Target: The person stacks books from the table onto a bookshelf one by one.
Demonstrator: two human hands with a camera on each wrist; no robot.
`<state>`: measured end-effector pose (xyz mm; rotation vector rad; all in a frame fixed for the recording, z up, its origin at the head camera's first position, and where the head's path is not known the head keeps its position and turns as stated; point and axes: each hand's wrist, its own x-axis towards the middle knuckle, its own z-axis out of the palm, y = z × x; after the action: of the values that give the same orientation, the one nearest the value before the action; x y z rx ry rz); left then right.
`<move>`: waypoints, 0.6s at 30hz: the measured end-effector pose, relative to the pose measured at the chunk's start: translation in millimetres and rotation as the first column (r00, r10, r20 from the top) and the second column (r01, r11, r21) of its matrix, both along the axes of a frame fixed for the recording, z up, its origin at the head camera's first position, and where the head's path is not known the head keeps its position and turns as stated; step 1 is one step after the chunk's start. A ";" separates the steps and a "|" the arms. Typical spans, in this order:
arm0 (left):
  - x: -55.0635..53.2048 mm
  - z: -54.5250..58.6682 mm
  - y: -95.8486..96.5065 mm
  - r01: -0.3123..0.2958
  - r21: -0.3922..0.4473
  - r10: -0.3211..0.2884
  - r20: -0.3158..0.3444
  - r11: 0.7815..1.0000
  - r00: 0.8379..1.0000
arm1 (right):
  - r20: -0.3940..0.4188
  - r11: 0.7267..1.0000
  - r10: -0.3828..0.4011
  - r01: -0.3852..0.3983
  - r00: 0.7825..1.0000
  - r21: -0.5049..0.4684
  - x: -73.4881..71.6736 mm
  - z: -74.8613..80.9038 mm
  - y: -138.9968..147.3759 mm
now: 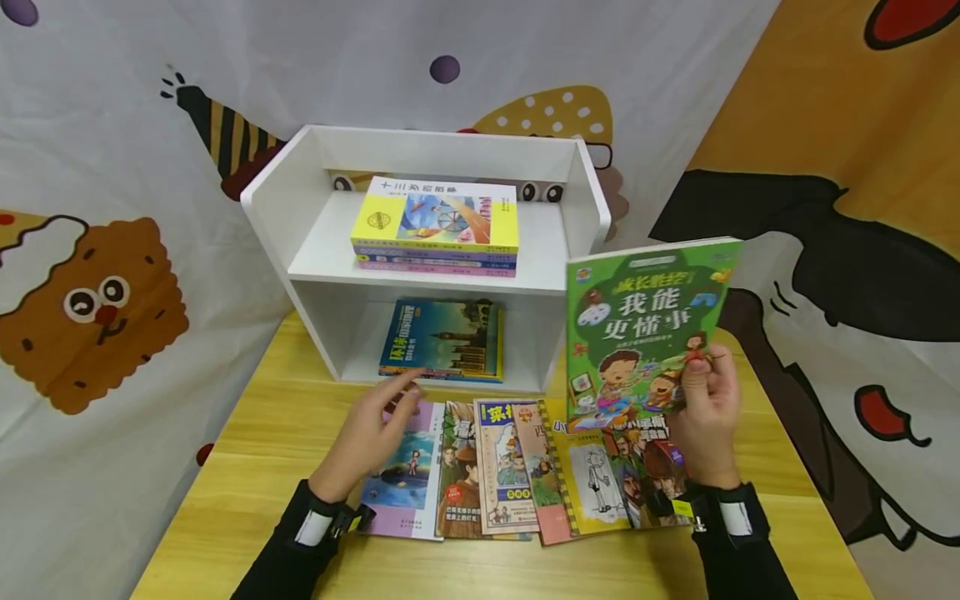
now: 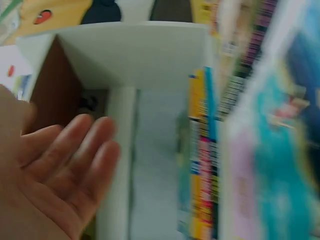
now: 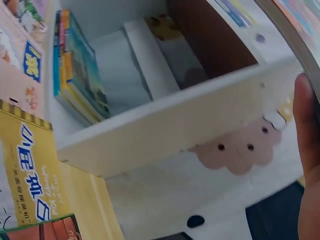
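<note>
A green children's book (image 1: pixel 641 333) is held up at the right, its cover facing me. My right hand (image 1: pixel 708 417) pinches its lower right edge, thumb on the cover. In the right wrist view only the thumb side of that hand (image 3: pixel 309 165) and the book's edge show. My left hand (image 1: pixel 367 437) holds nothing; its fingers (image 2: pixel 82 145) are loosely spread in front of the lower shelf. It hovers over a purple-edged book (image 1: pixel 408 475), leftmost in an overlapping row with a yellow book (image 1: pixel 592 487) and several others on the table.
A white two-tier shelf (image 1: pixel 318 321) stands at the back of the wooden table (image 1: pixel 247 433). A stack of books (image 1: pixel 438 225) lies on its upper tier. Another stack with a blue-green cover (image 1: pixel 442 337) lies on the lower tier. Behind hangs a cartoon-printed cloth (image 1: pixel 360 50).
</note>
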<state>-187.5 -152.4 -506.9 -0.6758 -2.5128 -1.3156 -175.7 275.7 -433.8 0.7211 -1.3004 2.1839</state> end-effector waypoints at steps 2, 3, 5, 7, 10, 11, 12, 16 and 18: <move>-2.8 14.6 3.8 0.061 0.079 -0.058 -0.043 0.995 0.997 | 0.023 0.991 -0.012 0.009 1.000 0.136 1.9 -2.1 -6.5; -3.8 22.2 6.3 0.098 0.121 -0.091 -0.068 0.988 0.994 | 0.034 0.978 -0.024 0.016 0.999 0.207 2.0 -4.0 -9.3; -5.3 36.2 12.3 0.179 0.190 -0.157 -0.126 0.965 0.980 | 0.044 0.936 -0.042 0.024 0.998 0.351 0.9 -8.3 -14.8; -6.2 47.9 18.5 0.255 0.236 -0.219 -0.166 0.938 0.961 | 0.052 0.882 -0.032 0.003 0.998 0.471 -0.6 -11.9 -20.8; -6.5 61.3 27.6 0.330 0.257 -0.289 -0.186 0.908 0.939 | 0.064 0.794 -0.004 -0.036 0.998 0.607 -1.4 -13.8 -32.7; -6.0 64.6 30.3 0.333 0.243 -0.294 -0.184 0.911 0.938 | 0.074 0.761 -0.006 -0.044 0.997 0.648 -0.6 -13.7 -36.9; -5.1 67.4 32.6 0.335 0.228 -0.299 -0.179 0.914 0.937 | 0.096 0.732 -0.002 -0.064 0.995 0.679 0.5 -13.4 -41.1; 3.8 76.2 38.5 0.348 0.204 -0.336 -0.093 0.915 0.937 | 0.188 0.647 0.029 -0.162 0.982 0.745 4.4 -12.3 -56.0; 9.1 79.2 39.3 0.370 0.229 -0.374 -0.024 0.901 0.927 | 0.226 0.630 0.048 -0.205 0.973 0.749 5.3 -12.1 -60.7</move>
<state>-178.3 -113.1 -427.6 -1.1331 -2.2650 -1.7120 -170.4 215.0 -445.9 0.9426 -2.4117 1.7452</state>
